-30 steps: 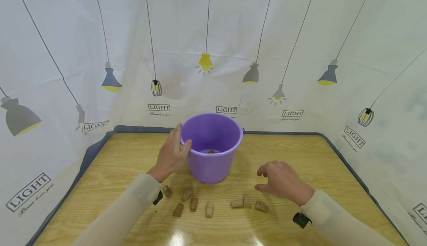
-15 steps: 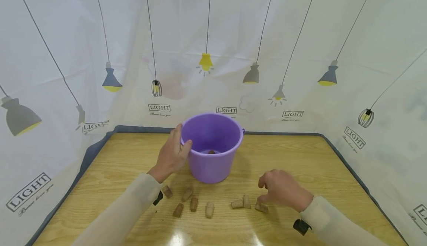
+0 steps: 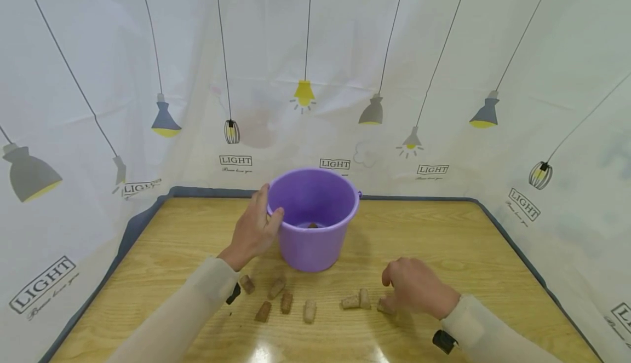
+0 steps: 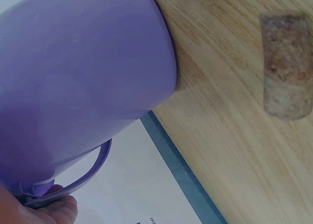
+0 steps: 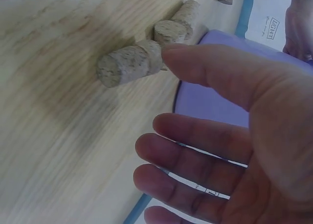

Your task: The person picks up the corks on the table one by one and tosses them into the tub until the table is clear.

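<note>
My left hand (image 3: 251, 231) holds the left rim of a purple bucket (image 3: 314, 247), thumb over the near edge and fingers at the outside. In the left wrist view its fingers lie by the bucket's handle (image 4: 93, 171). On the right, my right hand (image 3: 418, 287) is low over the table, thumb tip right at a cork (image 3: 385, 305). The right wrist view shows that cork (image 5: 124, 66) beside the thumb (image 5: 210, 70), with the other fingers loosely bent and apart from it. Two more corks (image 3: 351, 301) lie just left of it. Something brown shows at the bucket's bottom.
Several corks (image 3: 309, 311) lie in front of the bucket, left of centre, some near my left sleeve. A wooden table (image 3: 424, 220) carries everything. Behind and at both sides hangs a white sheet (image 3: 276, 34) printed with lamps, meeting the table at a dark blue border (image 3: 419, 197).
My right hand has come down toward the viewer, from above the corks to the rightmost one, which its thumb now partly covers. The left hand and bucket have stayed put.
</note>
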`<state>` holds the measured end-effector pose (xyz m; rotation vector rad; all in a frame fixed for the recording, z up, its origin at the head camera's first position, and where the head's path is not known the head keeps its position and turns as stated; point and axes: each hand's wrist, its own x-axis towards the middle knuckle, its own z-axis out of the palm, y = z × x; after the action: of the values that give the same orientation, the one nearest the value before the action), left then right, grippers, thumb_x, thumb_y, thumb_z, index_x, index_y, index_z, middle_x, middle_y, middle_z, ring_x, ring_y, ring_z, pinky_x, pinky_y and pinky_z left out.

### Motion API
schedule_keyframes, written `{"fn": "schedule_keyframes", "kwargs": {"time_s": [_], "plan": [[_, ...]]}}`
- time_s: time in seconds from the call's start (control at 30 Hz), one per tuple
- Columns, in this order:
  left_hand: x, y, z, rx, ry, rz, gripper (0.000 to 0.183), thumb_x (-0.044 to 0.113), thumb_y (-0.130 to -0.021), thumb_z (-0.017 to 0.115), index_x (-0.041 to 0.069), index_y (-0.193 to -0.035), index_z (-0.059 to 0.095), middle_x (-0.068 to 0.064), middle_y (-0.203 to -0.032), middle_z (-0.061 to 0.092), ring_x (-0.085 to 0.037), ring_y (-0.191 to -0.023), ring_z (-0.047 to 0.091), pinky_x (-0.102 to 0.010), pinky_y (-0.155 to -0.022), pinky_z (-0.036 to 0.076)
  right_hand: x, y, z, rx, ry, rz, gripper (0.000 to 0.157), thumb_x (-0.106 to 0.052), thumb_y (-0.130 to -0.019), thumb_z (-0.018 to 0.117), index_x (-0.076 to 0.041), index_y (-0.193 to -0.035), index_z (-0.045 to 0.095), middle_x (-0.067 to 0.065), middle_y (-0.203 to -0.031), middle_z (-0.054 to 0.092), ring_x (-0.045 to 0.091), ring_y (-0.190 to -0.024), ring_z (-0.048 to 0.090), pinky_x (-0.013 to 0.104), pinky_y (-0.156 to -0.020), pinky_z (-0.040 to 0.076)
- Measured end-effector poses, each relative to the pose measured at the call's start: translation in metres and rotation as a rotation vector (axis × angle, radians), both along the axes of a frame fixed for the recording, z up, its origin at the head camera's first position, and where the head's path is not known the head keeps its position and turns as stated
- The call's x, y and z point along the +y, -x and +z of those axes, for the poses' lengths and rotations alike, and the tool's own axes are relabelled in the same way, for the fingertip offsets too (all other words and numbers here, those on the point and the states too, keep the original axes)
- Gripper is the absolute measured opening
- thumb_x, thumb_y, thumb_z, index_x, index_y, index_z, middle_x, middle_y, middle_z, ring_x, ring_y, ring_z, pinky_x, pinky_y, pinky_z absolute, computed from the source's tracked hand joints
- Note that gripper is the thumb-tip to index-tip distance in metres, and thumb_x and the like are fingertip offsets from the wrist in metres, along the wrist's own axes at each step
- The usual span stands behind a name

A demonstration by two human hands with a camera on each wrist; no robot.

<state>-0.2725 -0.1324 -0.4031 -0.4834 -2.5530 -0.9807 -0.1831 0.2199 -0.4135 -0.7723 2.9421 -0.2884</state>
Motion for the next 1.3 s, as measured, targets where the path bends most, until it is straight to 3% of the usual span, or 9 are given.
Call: {"fn": "schedule_keyframes", "kwargs": {"time_s": [0.17,0.47,0.77,1.2,1.3], "plan": [[0.0,-0.001,0.001,-0.008,-0.004,0.001,0.074,0.037,-0.103,0.046,0.0,-0.161,0.021,-0.026,-0.158,0.036,-0.044,-0.134,0.049,-0.062,-0.104,0.045,0.001,0.0,-0.006,0.012,0.001,0.008,0.024,-0.032,-0.074,0.09,-0.011,-0.076,0.077,0.004,-0.082,0.074,0.016,-0.063,0.061,0.038,-0.058,0.055],[0.0,-0.001,0.002,0.0,-0.004,0.003,0.074,0.037,-0.103,0.046,-0.001,-0.161,0.021,-0.026,-0.157,0.036,-0.043,-0.134,0.049,-0.062,-0.104,0.045,0.004,0.001,-0.015,0.03,0.019,0.054,0.025,-0.033,-0.076,0.088,-0.02,-0.065,0.07,-0.008,-0.071,0.066,0.005,-0.056,0.052,0.031,-0.05,0.048],[0.0,-0.001,0.001,-0.001,-0.007,0.002,0.074,0.038,-0.103,0.045,-0.001,-0.161,0.022,-0.026,-0.155,0.038,-0.044,-0.129,0.053,-0.062,-0.101,0.047,0.002,0.0,-0.018,0.047,0.006,0.105,0.02,-0.027,-0.077,0.087,-0.022,-0.062,0.075,-0.01,-0.071,0.066,0.01,-0.064,0.056,0.03,-0.053,0.05],[0.001,-0.002,0.004,0.008,-0.004,0.007,0.073,0.036,-0.102,0.047,-0.001,-0.16,0.023,-0.026,-0.154,0.04,-0.044,-0.128,0.054,-0.06,-0.101,0.048,0.001,0.001,-0.018,-0.01,0.089,0.12,0.035,-0.018,-0.079,0.085,-0.026,-0.051,0.066,-0.021,-0.049,0.05,-0.001,-0.045,0.04,0.021,-0.042,0.037],[0.0,-0.003,0.003,0.007,-0.006,0.005,0.073,0.036,-0.102,0.047,-0.002,-0.16,0.023,-0.027,-0.154,0.04,-0.044,-0.129,0.053,-0.061,-0.101,0.048,0.002,0.001,-0.018,-0.034,0.107,0.113,0.043,-0.016,-0.08,0.083,-0.026,-0.047,0.058,-0.023,-0.044,0.04,-0.004,-0.041,0.029,0.018,-0.04,0.028]]}}
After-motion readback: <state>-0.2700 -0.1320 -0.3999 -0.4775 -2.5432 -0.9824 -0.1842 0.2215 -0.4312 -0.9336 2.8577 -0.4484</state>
